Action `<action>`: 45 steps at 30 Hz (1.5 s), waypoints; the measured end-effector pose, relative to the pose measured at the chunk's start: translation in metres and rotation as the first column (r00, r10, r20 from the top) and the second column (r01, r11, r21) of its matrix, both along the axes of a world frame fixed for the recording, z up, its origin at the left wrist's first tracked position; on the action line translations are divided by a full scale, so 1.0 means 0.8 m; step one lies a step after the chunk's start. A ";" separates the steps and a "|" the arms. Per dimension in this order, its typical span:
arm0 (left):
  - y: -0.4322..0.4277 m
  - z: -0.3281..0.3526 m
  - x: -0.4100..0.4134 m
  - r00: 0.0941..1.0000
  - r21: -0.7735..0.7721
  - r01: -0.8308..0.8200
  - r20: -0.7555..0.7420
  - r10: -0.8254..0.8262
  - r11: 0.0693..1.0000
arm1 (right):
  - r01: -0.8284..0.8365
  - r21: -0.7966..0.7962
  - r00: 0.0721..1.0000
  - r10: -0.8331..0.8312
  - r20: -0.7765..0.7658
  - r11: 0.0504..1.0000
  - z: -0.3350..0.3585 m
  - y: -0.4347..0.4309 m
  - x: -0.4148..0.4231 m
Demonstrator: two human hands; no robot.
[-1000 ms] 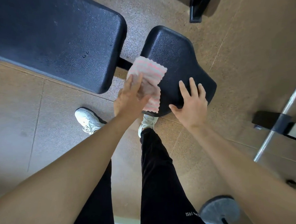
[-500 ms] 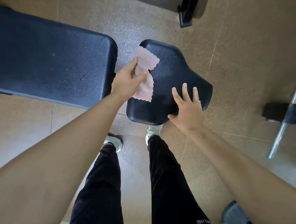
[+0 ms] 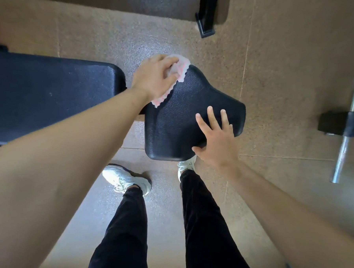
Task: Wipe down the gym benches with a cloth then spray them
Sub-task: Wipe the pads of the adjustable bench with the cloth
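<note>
Now left hand [image 3: 154,77] and cloth [image 3: 182,69] farther up seat pad [image 3: 177,121], right hand [image 3: 217,140] unmoved

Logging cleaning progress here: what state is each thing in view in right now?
cloth, bunched under the left hand at the seat pad's far narrow end.
left hand, fingers curled over the cloth, pressing it on the pad.
right hand, flat, fingers spread, resting on the seat pad's near corner.
seat pad, level, with the cloth and both hands on it.
back pad, touched by neither hand.
</note>
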State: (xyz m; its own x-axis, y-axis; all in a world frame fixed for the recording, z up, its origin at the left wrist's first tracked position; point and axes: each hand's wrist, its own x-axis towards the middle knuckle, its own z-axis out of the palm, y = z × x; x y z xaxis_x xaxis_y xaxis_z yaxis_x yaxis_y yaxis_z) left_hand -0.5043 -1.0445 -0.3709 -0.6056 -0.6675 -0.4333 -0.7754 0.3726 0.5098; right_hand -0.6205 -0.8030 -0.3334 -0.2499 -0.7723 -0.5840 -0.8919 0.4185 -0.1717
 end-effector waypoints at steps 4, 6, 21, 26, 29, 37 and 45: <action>0.010 0.012 -0.029 0.972 -0.111 0.227 0.082 -0.218 0.968 | 0.033 -0.029 0.998 -0.031 0.063 0.999 0.000 0.004 -0.005; 0.018 0.013 -0.043 0.938 -0.131 0.346 0.087 -0.336 0.929 | 0.040 -0.053 0.996 -0.036 0.087 0.998 0.001 0.006 -0.009; 0.124 0.020 -0.005 0.955 -0.395 0.203 -0.121 -0.270 0.896 | 0.382 -0.489 0.924 -0.308 0.227 0.784 0.004 -0.007 -0.072; 0.190 0.029 0.036 0.994 -0.252 -0.107 0.009 0.113 0.962 | 0.148 -0.365 0.969 -0.061 0.240 0.919 -0.001 -0.104 -0.079; 0.221 0.030 0.052 0.983 -0.180 -0.033 0.169 0.064 0.983 | -0.089 -0.108 0.972 0.110 0.209 0.990 -0.007 -0.144 -0.087; 0.226 0.031 0.061 0.958 -0.168 0.112 0.281 -0.061 0.979 | 0.053 0.017 0.970 -0.055 0.237 0.998 -0.009 -0.102 -0.138; 0.225 0.039 0.057 0.951 -0.182 0.123 0.302 -0.064 0.976 | 0.654 0.024 0.685 -0.605 0.405 0.756 -0.019 0.005 -0.136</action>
State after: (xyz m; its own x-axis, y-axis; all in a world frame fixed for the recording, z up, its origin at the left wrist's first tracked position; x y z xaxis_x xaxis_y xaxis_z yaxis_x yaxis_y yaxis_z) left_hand -0.4585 -0.8642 -0.3395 -0.5354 -0.7039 -0.4668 -0.8361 0.5200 0.1749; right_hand -0.7291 -0.7988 -0.3488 -0.4884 -0.5779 -0.6538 -0.2824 0.8136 -0.5082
